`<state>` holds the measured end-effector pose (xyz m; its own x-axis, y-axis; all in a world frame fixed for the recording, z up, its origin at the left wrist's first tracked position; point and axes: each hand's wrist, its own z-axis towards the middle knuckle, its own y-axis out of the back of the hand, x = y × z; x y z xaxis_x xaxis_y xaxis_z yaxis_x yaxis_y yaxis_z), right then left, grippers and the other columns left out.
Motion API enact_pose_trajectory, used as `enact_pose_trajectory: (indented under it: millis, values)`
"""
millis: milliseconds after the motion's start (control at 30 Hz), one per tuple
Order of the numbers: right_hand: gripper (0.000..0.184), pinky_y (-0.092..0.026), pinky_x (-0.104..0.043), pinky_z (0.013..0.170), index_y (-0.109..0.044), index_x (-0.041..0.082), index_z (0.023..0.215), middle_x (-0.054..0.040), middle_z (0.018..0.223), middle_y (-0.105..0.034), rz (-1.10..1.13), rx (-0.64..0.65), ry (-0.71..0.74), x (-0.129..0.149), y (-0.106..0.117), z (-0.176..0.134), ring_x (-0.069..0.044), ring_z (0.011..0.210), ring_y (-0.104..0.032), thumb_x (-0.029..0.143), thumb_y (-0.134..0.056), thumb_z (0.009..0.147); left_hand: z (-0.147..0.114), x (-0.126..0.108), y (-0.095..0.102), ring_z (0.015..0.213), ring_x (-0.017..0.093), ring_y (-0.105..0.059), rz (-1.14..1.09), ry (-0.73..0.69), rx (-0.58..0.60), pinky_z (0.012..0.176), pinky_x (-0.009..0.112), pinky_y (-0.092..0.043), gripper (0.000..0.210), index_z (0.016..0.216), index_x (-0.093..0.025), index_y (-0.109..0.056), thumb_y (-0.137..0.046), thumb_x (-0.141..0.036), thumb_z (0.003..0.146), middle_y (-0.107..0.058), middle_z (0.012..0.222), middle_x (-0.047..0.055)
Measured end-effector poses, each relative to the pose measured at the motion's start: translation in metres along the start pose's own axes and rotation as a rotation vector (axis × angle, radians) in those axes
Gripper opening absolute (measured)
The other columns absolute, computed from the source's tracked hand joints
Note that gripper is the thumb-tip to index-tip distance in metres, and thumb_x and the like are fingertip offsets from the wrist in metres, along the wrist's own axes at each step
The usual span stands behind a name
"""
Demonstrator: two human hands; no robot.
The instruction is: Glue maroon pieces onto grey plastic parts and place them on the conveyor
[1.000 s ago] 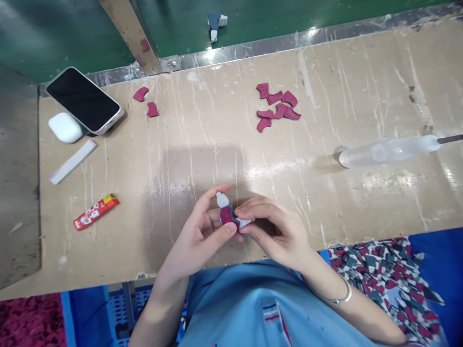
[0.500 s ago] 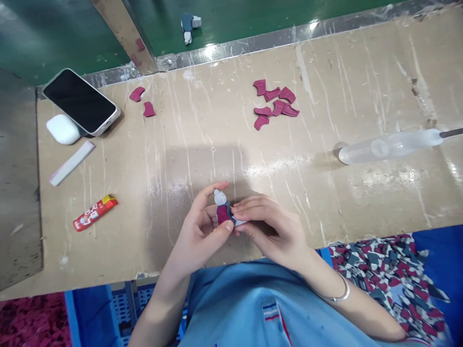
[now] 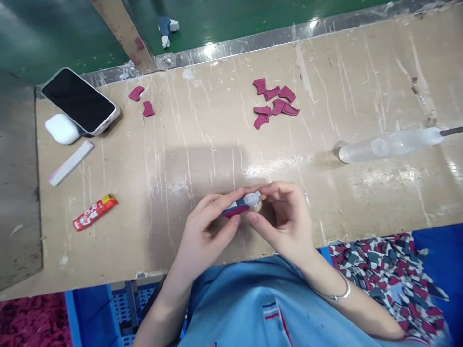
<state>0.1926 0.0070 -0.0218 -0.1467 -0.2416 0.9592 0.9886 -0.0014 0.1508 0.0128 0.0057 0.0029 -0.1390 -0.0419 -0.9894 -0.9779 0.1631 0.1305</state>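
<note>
A small toy-like part (image 3: 236,208) with a dark blue-grey body, a maroon panel along its near side and a light grey end is between my hands, low over the bench. My left hand (image 3: 206,226) pinches its body between thumb and fingers. Around the light grey end, my right hand (image 3: 285,217) curls, its fingertips reaching behind the part and its thumb just below. The far side of the part is hidden by fingers.
Several maroon pieces (image 3: 278,106) lie mid-bench. A phone (image 3: 81,101), white case (image 3: 61,129), pale strip (image 3: 71,163) and red packet (image 3: 94,212) are left; a translucent bottle (image 3: 390,145) right. A similar blue-grey part (image 3: 165,31) rests on the green surface (image 3: 235,19).
The part has turned between my hands, its light grey end swinging from far-pointing to rightward. My right hand has shifted around that end. The blue-grey part on the green surface moved left.
</note>
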Motion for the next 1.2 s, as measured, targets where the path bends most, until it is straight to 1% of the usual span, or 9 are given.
enact_pose_trajectory:
  millis: [67, 167, 267, 367, 567, 767, 900, 1000, 1200]
  values:
    - [0.037, -0.069, -0.035, 0.089, -0.056, 0.029, 0.133, -0.0066, 0.117, -0.082, 0.083, 0.055, -0.039, -0.001, -0.001, -0.001, -0.021, 0.103, -0.082, 0.024, -0.076, 0.102, -0.002, 0.0, -0.002, 0.106, 0.016, -0.079, -0.007, 0.013, 0.014, 0.095, 0.024, -0.062, 0.044, 0.139, -0.028, -0.075, -0.077, -0.016, 0.097, -0.083, 0.119, 0.003]
    - [0.035, -0.068, -0.034, 0.093, -0.054, 0.031, 0.133, -0.0041, 0.112, -0.084, 0.203, 0.09, -0.035, 0.0, -0.001, -0.001, -0.019, 0.103, -0.083, 0.023, -0.073, 0.105, -0.003, -0.002, -0.002, 0.102, 0.017, -0.082, -0.102, 0.097, -0.016, 0.093, 0.024, -0.064, 0.048, 0.141, -0.025, -0.071, -0.081, -0.017, 0.094, -0.086, 0.11, 0.002]
    - [0.031, -0.068, -0.031, 0.089, -0.054, 0.031, 0.128, -0.0011, 0.104, -0.084, 0.276, 0.062, -0.03, 0.002, -0.002, 0.002, -0.018, 0.098, -0.083, 0.023, -0.074, 0.105, -0.003, -0.004, -0.003, 0.102, 0.018, -0.084, -0.195, 0.13, -0.047, 0.092, 0.024, -0.066, 0.031, 0.12, -0.022, -0.078, -0.086, -0.021, 0.091, -0.087, 0.108, 0.004]
    - [0.031, -0.068, -0.031, 0.087, -0.053, 0.031, 0.123, 0.0, 0.102, -0.083, 0.297, 0.053, -0.02, 0.004, -0.003, 0.003, -0.018, 0.097, -0.083, 0.02, -0.074, 0.104, -0.003, -0.007, -0.004, 0.098, 0.019, -0.085, -0.173, 0.103, -0.099, 0.089, 0.023, -0.066, 0.014, 0.103, -0.02, -0.082, -0.087, -0.019, 0.089, -0.088, 0.105, 0.004]
    - [0.035, -0.068, -0.031, 0.083, -0.049, 0.03, 0.114, -0.0001, 0.102, -0.082, 0.347, 0.027, -0.013, 0.004, -0.006, 0.001, -0.018, 0.094, -0.082, 0.011, -0.075, 0.1, -0.003, -0.01, -0.009, 0.093, 0.016, -0.085, -0.107, 0.045, -0.183, 0.086, 0.017, -0.065, 0.014, 0.098, -0.021, -0.083, -0.086, -0.013, 0.087, -0.089, 0.099, 0.003]
    - [0.032, -0.068, -0.029, 0.077, -0.047, 0.031, 0.106, 0.0031, 0.097, -0.08, 0.371, -0.049, -0.118, 0.007, -0.009, 0.0, -0.017, 0.09, -0.082, 0.027, -0.079, 0.102, 0.002, -0.012, -0.006, 0.091, 0.017, -0.086, -0.24, 0.141, -0.099, 0.083, 0.019, -0.067, 0.011, 0.097, -0.02, -0.082, -0.089, -0.021, 0.088, -0.089, 0.099, 0.004]
    - [0.028, -0.07, -0.035, 0.084, -0.052, 0.034, 0.124, -0.0016, 0.107, -0.084, 0.388, 0.08, -0.12, 0.008, -0.005, 0.0, -0.021, 0.1, -0.084, 0.039, -0.073, 0.107, 0.005, -0.014, -0.002, 0.076, 0.014, -0.082, -0.412, 0.217, -0.078, 0.071, 0.016, -0.064, 0.023, 0.091, -0.02, -0.077, -0.094, -0.034, 0.087, -0.087, 0.086, 0.002]
    - [0.027, -0.07, -0.036, 0.095, -0.061, 0.036, 0.136, -0.0042, 0.122, -0.083, 0.335, 0.151, -0.082, 0.007, 0.0, 0.0, -0.021, 0.112, -0.083, 0.036, -0.067, 0.11, 0.004, -0.014, 0.0, 0.072, 0.012, -0.08, -0.519, 0.299, 0.02, 0.068, 0.015, -0.063, 0.028, 0.092, -0.019, -0.075, -0.096, -0.037, 0.085, -0.085, 0.082, 0.001]
    - [0.029, -0.068, -0.039, 0.099, -0.074, 0.036, 0.139, -0.0043, 0.126, -0.084, 0.136, 0.182, -0.039, 0.009, 0.007, 0.004, -0.023, 0.114, -0.081, 0.033, -0.062, 0.112, 0.002, -0.013, 0.002, 0.084, 0.016, -0.084, -0.573, 0.427, 0.155, 0.082, 0.02, -0.066, 0.031, 0.109, -0.02, -0.085, -0.095, -0.037, 0.085, -0.089, 0.096, 0.005]
